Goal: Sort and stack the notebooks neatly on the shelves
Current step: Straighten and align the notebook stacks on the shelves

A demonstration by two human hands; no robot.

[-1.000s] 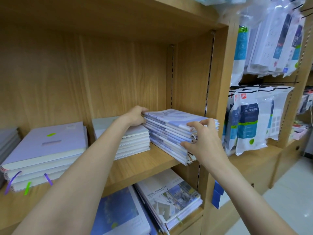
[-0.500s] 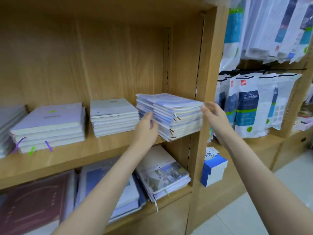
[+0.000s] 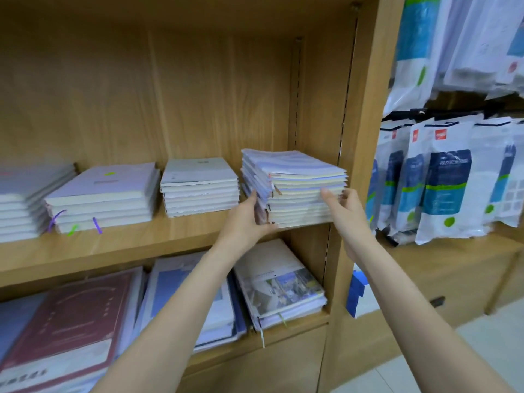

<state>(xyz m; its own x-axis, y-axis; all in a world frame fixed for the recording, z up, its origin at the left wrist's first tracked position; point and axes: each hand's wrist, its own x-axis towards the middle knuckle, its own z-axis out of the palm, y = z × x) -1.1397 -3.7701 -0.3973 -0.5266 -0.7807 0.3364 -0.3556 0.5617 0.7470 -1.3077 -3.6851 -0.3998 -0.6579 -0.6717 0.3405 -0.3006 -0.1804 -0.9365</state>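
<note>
A stack of thin lilac and blue notebooks lies at the right end of the middle wooden shelf, against the shelf's right upright. My left hand grips the stack's front left corner, thumb up along its left side and fingers curled under the front. At the front right corner my right hand holds the lower notebooks between thumb and fingers. The stack's edges look roughly aligned.
Left of it on the same shelf sit a white notebook stack, a lilac stack and a grey stack. The lower shelf holds a maroon notebook, blue notebooks and photo-cover notebooks. Packaged goods hang at the right.
My left hand came from the stack's back left round to its front left corner. My right hand shifted to the front right corner. The stack now sits squarer against the upright.
</note>
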